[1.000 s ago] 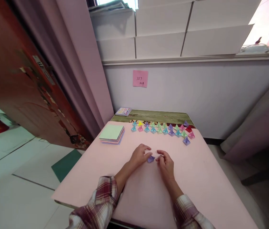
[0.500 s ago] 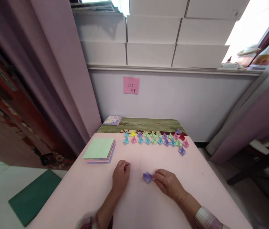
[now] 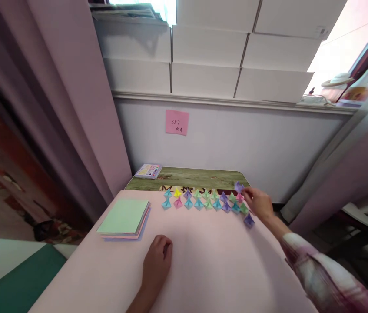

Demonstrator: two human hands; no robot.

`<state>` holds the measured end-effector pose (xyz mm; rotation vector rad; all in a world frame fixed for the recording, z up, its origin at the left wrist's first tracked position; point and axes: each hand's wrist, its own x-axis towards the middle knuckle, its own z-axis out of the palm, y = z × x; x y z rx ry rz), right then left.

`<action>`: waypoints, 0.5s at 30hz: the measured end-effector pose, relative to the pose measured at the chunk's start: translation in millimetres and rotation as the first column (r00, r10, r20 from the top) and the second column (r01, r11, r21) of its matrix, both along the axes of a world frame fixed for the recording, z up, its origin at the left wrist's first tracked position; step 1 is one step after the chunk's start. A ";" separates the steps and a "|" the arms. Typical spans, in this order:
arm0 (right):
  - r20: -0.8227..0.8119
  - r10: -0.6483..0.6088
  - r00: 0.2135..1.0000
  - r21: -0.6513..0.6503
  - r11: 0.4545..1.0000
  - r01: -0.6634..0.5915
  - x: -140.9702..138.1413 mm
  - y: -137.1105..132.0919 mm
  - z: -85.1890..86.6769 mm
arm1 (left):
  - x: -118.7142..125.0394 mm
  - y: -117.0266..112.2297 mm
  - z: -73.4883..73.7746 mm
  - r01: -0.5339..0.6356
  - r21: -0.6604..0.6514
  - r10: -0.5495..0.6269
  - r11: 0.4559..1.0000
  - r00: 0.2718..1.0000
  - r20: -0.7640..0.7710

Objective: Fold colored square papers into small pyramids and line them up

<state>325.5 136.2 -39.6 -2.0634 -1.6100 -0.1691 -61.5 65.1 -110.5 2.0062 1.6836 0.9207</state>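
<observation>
My right hand [image 3: 258, 203] reaches to the far right of the table, its fingertips closed at a small purple folded-paper piece [image 3: 239, 187]. Beneath and beside those fingers stand a pink folded piece [image 3: 239, 197] and a green one [image 3: 243, 208]; the hand covers some neighbouring pieces. A darker purple piece [image 3: 249, 220] sits nearer to me, below the wrist. More such pieces, among them a yellow one [image 3: 177, 193], form two rows along the back. My left hand [image 3: 158, 256] rests loosely curled on the tabletop, with nothing visible in it.
A stack of square coloured paper [image 3: 123, 216], light green on top, lies at the left of the pink tabletop [image 3: 200, 256]. Behind it is a small printed packet [image 3: 149, 171]. A pink note [image 3: 177, 122] is stuck to the wall. Curtains hang on both sides.
My right hand has moved from the table's middle to the far right end of the rows, carrying the purple piece. My left hand stays curled in place. The view has shifted slightly.
</observation>
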 end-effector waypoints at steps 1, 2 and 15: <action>0.017 -0.111 0.994 -0.072 0.991 0.111 15.6 18.2 5.4 | 1.0 0.6 -0.7 -0.003 -0.001 0.003 1.000 1.000 -0.026; 0.022 -0.147 0.989 -0.099 0.984 0.148 28.1 34.5 8.7 | 2.1 1.1 -1.3 -0.005 -0.001 0.005 1.000 0.999 -0.049; -0.069 -0.238 0.969 -0.279 0.937 0.210 32.5 114.5 -41.4 | 5.7 2.4 -1.9 -0.012 -0.010 0.011 1.000 0.990 -0.141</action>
